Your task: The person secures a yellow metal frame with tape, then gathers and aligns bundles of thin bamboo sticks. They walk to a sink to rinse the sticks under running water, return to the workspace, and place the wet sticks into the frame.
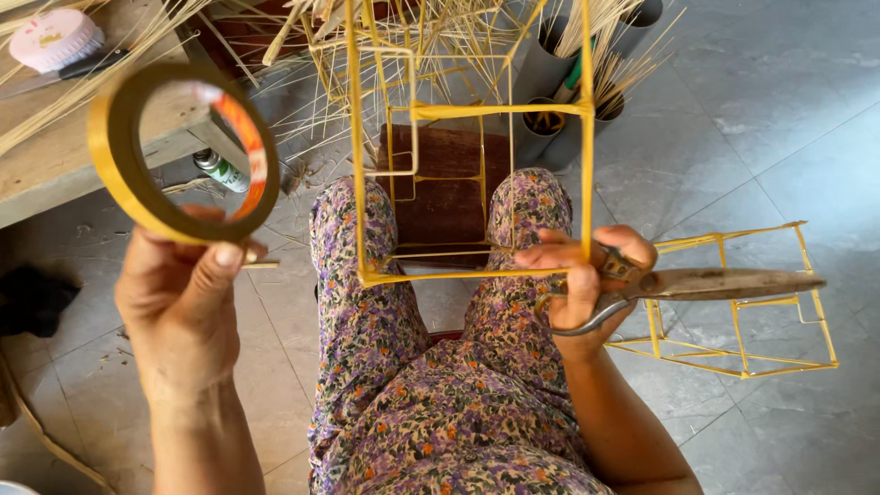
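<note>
Above the knees, seen from the head camera, the left hand (179,307) pinches a yellow tape roll (181,153) aloft, while the right hand (587,275) clamps scissors (697,286) and the stick frame (472,147) together; that crowded grip could let the frame slip or twist.

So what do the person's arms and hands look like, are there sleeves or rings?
Both arms are bare as far as the picture shows, with no sleeves in view. The left hand has short, plain nails and no ring or watch that shows. The right hand also shows no ring or bracelet. No gloves on either.
</note>
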`<state>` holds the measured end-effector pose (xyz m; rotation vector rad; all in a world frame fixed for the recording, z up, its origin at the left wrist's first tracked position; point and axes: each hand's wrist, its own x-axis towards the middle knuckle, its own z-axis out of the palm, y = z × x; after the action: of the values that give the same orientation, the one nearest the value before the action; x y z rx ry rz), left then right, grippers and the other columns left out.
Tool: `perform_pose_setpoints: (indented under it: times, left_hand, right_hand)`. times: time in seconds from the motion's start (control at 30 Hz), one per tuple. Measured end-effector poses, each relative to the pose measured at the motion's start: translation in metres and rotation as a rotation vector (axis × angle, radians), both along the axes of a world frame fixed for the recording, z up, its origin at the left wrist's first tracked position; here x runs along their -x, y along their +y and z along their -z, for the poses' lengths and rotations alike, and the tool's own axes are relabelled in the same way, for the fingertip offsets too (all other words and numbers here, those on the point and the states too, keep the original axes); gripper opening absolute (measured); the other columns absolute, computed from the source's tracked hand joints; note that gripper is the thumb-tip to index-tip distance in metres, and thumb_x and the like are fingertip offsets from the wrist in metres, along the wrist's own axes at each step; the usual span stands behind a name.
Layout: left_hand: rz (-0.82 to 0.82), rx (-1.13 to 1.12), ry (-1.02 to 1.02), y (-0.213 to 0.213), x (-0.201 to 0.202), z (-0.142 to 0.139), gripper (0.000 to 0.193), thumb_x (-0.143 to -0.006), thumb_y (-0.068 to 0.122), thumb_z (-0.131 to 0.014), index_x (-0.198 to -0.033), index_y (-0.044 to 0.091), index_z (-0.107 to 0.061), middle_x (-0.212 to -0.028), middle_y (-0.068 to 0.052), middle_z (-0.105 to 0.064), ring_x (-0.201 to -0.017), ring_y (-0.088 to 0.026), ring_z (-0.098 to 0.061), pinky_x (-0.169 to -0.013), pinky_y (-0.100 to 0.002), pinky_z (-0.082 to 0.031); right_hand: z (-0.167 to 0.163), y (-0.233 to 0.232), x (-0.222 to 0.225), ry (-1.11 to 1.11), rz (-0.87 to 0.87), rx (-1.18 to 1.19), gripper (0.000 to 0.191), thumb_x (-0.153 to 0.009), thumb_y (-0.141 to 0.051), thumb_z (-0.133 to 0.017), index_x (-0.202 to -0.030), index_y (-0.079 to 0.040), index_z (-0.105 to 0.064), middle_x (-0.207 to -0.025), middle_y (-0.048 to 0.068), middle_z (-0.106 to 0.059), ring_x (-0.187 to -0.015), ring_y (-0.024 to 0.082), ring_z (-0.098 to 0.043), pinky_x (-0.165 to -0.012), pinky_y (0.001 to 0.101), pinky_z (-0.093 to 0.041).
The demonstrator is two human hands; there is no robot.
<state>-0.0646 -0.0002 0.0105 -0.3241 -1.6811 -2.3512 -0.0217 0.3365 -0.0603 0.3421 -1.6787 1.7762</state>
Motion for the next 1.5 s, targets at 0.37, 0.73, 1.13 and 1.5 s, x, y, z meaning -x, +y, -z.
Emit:
perform_pose_setpoints:
  times: [0.37,0.73,1.13,1.5]
  left_hand:
    - [-0.112,-0.031,-0.296,-0.014,-0.005,0.121,0.015,-0.100,0.006,-0.069,-0.114,0.007,-0.064,-0.095,0.001,-0.066,-0.087,-0.010,-0.064,-0.084,-0.029,-0.056]
    - [-0.040,-0.088,-0.310,0.003,0.006,0.127,0.015,-0.099,0.008,-0.069,-0.114,0.006,-0.065,-0.099,-0.002,-0.068,-0.092,-0.013,-0.066,-0.092,-0.032,-0.056]
    - [0.094,-0.462,-0.443,0.093,0.044,0.152,0.019,-0.102,0.008,-0.064,-0.119,0.007,-0.056,-0.105,-0.006,-0.067,-0.089,-0.015,-0.068,-0.082,-0.033,-0.059]
    - [0.076,-0.184,-0.487,0.082,0.011,0.125,0.019,-0.101,0.008,-0.065,-0.119,0.003,-0.061,-0.094,-0.003,-0.068,-0.083,-0.011,-0.064,-0.077,-0.026,-0.052]
  right_hand:
    - [0.072,-0.003,0.025,-0.263,0.099,-0.014,0.030,-0.110,-0.015,-0.061,-0.134,-0.005,-0.047,-0.087,0.009,-0.065,-0.076,0.015,-0.061,-0.076,0.0289,-0.051]
    - [-0.036,0.000,0.087,-0.285,-0.135,0.042,0.033,-0.111,-0.015,-0.060,-0.141,-0.005,-0.049,-0.070,0.009,-0.060,-0.049,0.007,-0.039,-0.048,0.0232,-0.030]
    - [-0.059,0.029,0.111,-0.439,-0.197,0.169,0.035,-0.108,-0.014,-0.066,-0.141,-0.007,-0.054,-0.075,0.012,-0.061,-0.049,0.009,-0.038,-0.048,0.0258,-0.031]
    - [-0.038,0.042,0.137,-0.437,-0.133,0.076,0.038,-0.109,-0.016,-0.065,-0.141,-0.003,-0.051,-0.095,0.019,-0.071,-0.068,0.020,-0.063,-0.060,0.0306,-0.050]
